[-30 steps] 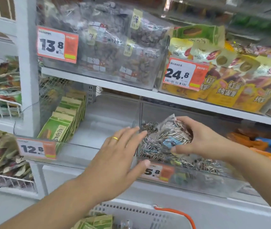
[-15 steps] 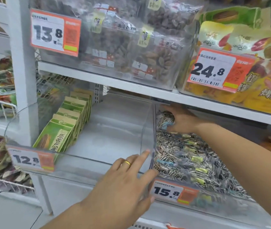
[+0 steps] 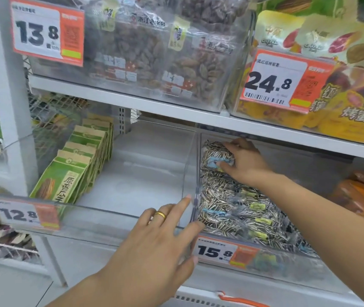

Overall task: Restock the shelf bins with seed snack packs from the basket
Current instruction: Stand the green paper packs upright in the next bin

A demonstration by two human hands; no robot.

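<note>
The right hand (image 3: 244, 161) reaches deep into the seed bin (image 3: 272, 265) on the lower shelf (image 3: 287, 132). Its fingers (image 3: 225, 166) are curled on a seed pack (image 3: 215, 159) at the back of the bin, and the pack stands on top of the pile of other packs (image 3: 241, 211). The left hand (image 3: 154, 242) is flat and open, with its fingers spread. They touch the clear wall (image 3: 191, 165) between this bin and the bin beside it. A gold ring (image 3: 160, 214) is on one finger. The bin on the left holds a row of green packs (image 3: 74, 169) standing up along its left side, and the rest of it is bare. A tag (image 3: 222, 252) on the seed bin says 15.8. The orange handle (image 3: 238, 300) of the basket shows at the bottom edge.
</note>
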